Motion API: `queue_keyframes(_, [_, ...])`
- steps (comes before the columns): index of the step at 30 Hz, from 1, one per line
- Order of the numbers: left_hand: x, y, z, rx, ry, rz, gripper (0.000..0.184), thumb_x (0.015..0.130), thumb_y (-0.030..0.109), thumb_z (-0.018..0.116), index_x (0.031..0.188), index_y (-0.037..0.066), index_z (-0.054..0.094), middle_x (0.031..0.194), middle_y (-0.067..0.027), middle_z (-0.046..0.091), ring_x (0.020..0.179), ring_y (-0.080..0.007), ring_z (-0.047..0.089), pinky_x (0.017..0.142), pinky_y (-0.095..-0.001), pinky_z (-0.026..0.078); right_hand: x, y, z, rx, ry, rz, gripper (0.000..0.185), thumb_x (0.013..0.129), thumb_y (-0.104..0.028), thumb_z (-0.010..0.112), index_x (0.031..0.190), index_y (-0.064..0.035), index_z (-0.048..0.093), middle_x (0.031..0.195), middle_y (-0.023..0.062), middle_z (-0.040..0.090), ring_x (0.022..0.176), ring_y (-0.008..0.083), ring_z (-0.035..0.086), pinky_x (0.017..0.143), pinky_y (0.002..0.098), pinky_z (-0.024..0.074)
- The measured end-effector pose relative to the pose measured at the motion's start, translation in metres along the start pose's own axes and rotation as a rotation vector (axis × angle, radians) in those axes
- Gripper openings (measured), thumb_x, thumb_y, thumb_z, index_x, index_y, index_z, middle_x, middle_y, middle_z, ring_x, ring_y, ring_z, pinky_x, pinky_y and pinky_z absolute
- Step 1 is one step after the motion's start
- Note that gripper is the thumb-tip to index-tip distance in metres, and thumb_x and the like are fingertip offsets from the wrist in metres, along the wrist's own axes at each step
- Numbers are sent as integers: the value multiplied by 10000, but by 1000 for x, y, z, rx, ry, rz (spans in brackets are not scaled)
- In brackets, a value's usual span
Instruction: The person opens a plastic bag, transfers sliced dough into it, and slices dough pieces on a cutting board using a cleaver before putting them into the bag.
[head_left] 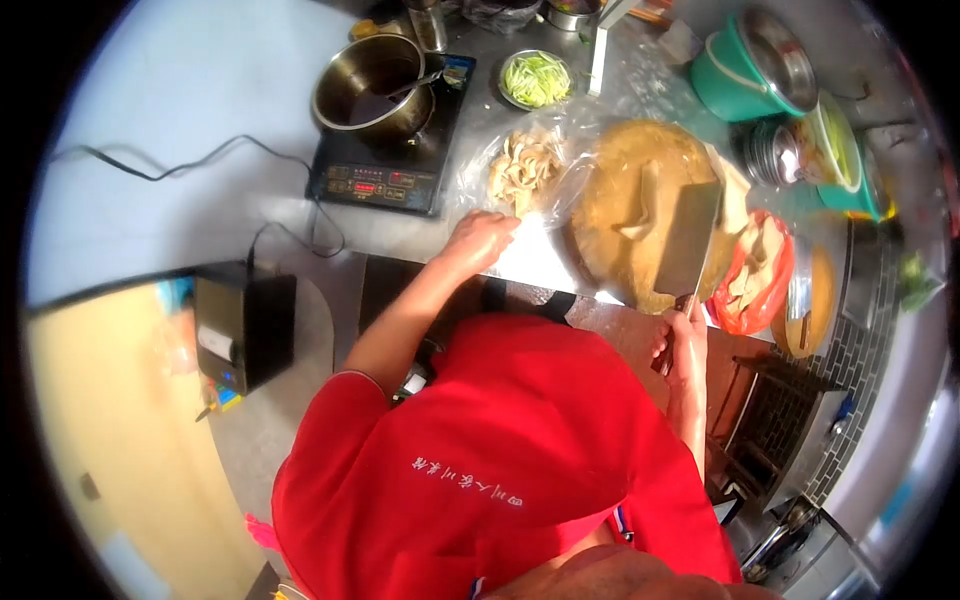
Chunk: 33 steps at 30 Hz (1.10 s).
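Note:
My right hand (685, 345) is wrapped round the handle of a cleaver (690, 240). Its broad blade lies over the right part of a round wooden chopping block (605, 200), next to a pale strip of food (645, 200). At the counter's front edge my left hand (480, 242) has its fingers closed, just below a pile of pale sliced pieces (522, 168) on clear plastic (470, 180). Whatever may be between those fingers is too small to make out. A red plastic bag (745, 310) holding larger pale pieces (762, 262) sits right of the block.
An induction cooker (380, 185) with a steel pot (345, 85) stands at left, its cord trailing across. Behind are a bowl of green shreds (537, 80) and a teal bucket (725, 80). Another knife (800, 280) rests on a small board (822, 300) at right.

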<state>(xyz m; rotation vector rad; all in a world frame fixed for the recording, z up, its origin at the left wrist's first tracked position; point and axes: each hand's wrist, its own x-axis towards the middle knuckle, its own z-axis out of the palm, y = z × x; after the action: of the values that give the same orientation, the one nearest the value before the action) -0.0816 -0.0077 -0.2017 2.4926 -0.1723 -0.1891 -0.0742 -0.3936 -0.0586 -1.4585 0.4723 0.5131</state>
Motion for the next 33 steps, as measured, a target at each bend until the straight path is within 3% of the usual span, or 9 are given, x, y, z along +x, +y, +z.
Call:
queue_keyframes(2, [-6, 30, -14, 30, -106, -27, 394, 930, 189, 742, 1300, 56, 710, 1186, -193, 713, 1081, -396, 683, 1062, -464, 486, 11, 8, -14, -159, 109, -34, 235, 955, -62, 556, 1186, -101, 561, 686, 12, 501, 485, 120, 493, 407, 289, 424])
queue_keyframes(6, [8, 72, -29, 131, 341, 132, 257, 930, 136, 739, 1172, 50, 732, 1180, -144, 692, 1091, -370, 659, 1017, -456, 514, 18, 18, -29, -231, 173, 63, 305, 963, -53, 536, 1263, -101, 568, 687, 6, 502, 497, 111, 481, 429, 295, 426])
queue_keyframes(9, [35, 113, -15, -315, 285, 113, 246, 919, 141, 760, 1143, 42, 735, 1197, -167, 668, 1180, -371, 619, 1023, -451, 510, 22, 32, -36, -173, 104, 12, 515, 965, -41, 539, 1474, -111, 511, 707, 14, 520, 506, 121, 485, 430, 302, 435])
queue_keyframes(16, [131, 164, 74, -15, 237, 342, 338, 896, 189, 759, 1148, -15, 666, 1062, -194, 697, 1045, -396, 671, 955, -476, 540, 21, 29, -35, -137, 88, 26, 660, 956, -45, 606, 1590, -99, 434, 678, 5, 520, 478, 118, 485, 444, 297, 446])
queue_keyframes(19, [155, 164, 85, -145, 157, 172, 279, 888, 146, 715, 1116, -6, 661, 977, -213, 699, 934, -424, 684, 892, -505, 554, 17, 27, -39, -123, 93, 15, 640, 962, -50, 604, 1582, -91, 453, 666, 4, 512, 479, 118, 489, 445, 301, 446])
queue_keyframes(20, [155, 163, 87, -242, 139, 69, 189, 910, 127, 678, 1053, 8, 644, 852, -155, 693, 749, -345, 669, 722, -470, 564, 14, 24, -39, -110, 97, 27, 641, 964, -53, 604, 1585, -93, 450, 667, 4, 512, 479, 118, 489, 446, 300, 446])
queue_keyframes(24, [154, 150, 69, -1316, -154, -501, 105, 980, 153, 614, 993, 49, 628, 777, -59, 647, 603, -126, 585, 538, -286, 485, 19, 37, -54, -63, 74, 25, 648, 972, -65, 603, 1598, -109, 441, 671, 4, 515, 482, 116, 489, 447, 296, 448])
queue_keyframes(28, [139, 129, 64, -1394, -99, -683, 144, 1018, 175, 614, 1087, 50, 595, 806, -80, 644, 601, -140, 571, 522, -313, 466, 16, 32, -53, -104, 98, 25, 505, 984, -56, 526, 1488, -57, 491, 736, 19, 532, 520, 120, 509, 465, 302, 460])
queue_keyframes(33, [125, 120, 64, -813, 170, -418, 147, 979, 97, 614, 1113, 36, 616, 811, -88, 646, 615, -213, 594, 564, -370, 491, 19, 35, -48, -321, 112, -42, 613, 959, -73, 617, 1562, -79, 508, 717, 25, 574, 524, 118, 546, 490, 308, 475])
